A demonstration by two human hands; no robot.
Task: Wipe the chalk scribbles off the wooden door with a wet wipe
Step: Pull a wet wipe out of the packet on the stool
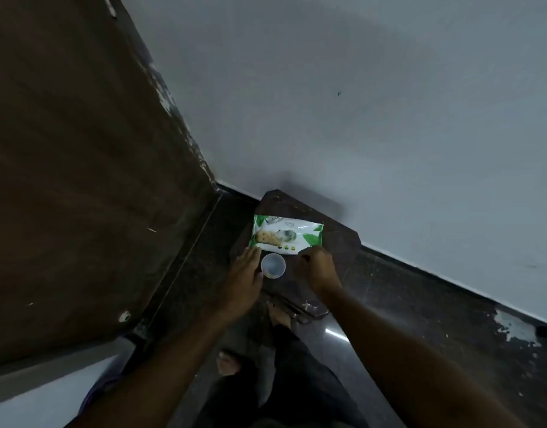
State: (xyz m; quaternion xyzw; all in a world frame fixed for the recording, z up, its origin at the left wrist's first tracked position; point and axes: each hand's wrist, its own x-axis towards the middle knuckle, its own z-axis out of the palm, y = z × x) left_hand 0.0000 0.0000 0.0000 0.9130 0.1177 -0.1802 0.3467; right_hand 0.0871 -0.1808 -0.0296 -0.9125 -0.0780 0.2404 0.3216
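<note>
A green and white pack of wet wipes (286,233) lies flat on a dark wooden stool (337,239) by the wall. My left hand (246,274) reaches down with fingers stretched out, its fingertips at the pack's near left corner. My right hand (317,267) is curled at the pack's near right corner; whether it pinches the pack I cannot tell. A small clear plastic cup (273,265) stands on the stool between both hands. The brown wooden door (80,180) fills the left side; no chalk marks show clearly on it in this dim view.
A pale grey wall (389,118) rises behind the stool. The floor (420,304) is dark polished stone with white paint flecks at the right. My bare feet (232,362) and dark trousers are below the stool.
</note>
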